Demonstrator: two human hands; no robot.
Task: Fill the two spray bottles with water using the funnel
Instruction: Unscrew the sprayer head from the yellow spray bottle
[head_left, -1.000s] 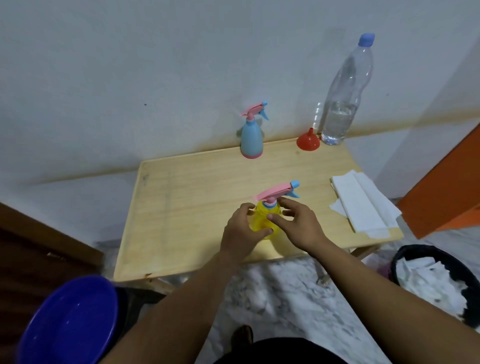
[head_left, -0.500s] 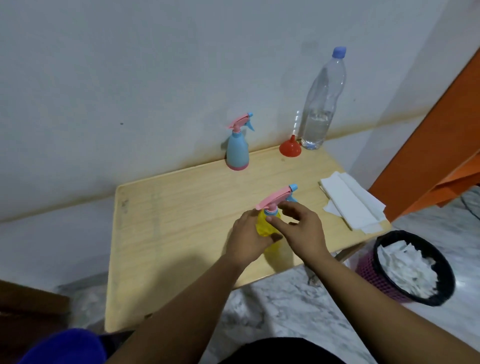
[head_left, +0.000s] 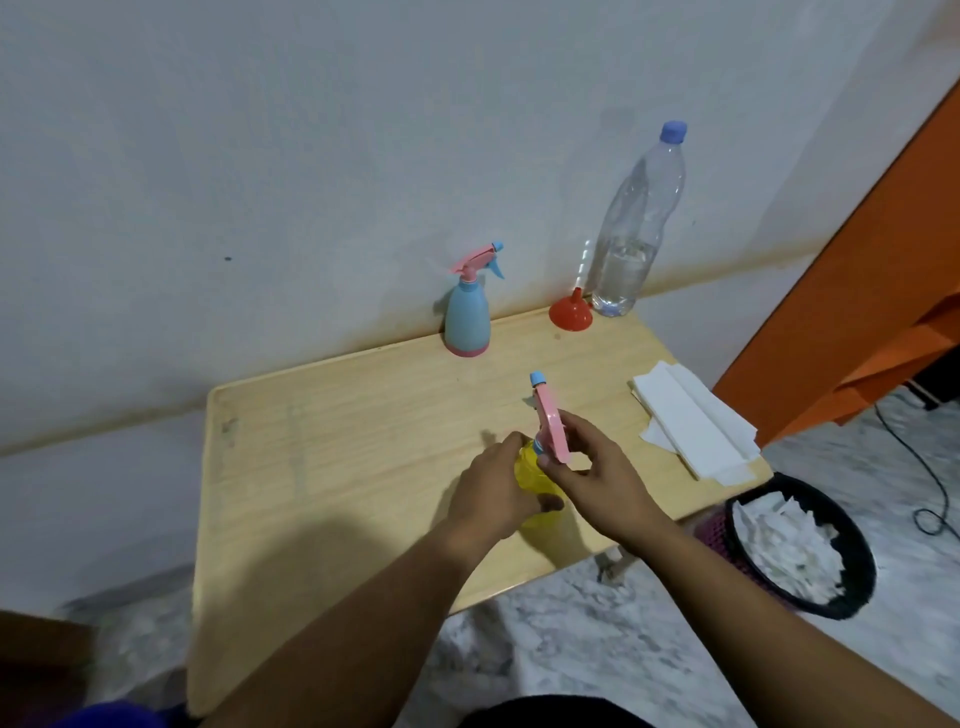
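Unscrewing step, by my reading. Left hand (head_left: 493, 491) gripped the yellow spray bottle (head_left: 535, 480) near the table's (head_left: 332, 467) front edge; right hand (head_left: 592, 475) pinched its pink spray head (head_left: 551, 427). Blue spray bottle (head_left: 467, 319), funnel (head_left: 571, 313) and water bottle (head_left: 636, 218) stood capped at the table's back edge. Next move likely: lift head off, fetch funnel.

Desk (head_left: 322, 467) stands vs. the wall. On it, far edge: one spray bottle (head_left: 467, 317), w/ funnel (head_left: 570, 315) to its right & water bottle (head_left: 631, 234) just right of the funnel, nearly touching. Napkin stack (head_left: 696, 426) at desk's right edge. Second spray bottle (head_left: 535, 475) on desk's near-right part, between left hand (head_left: 493, 499) & right hand (head_left: 597, 478). Bin (head_left: 852, 587) on floor, right of desk, paper in it.
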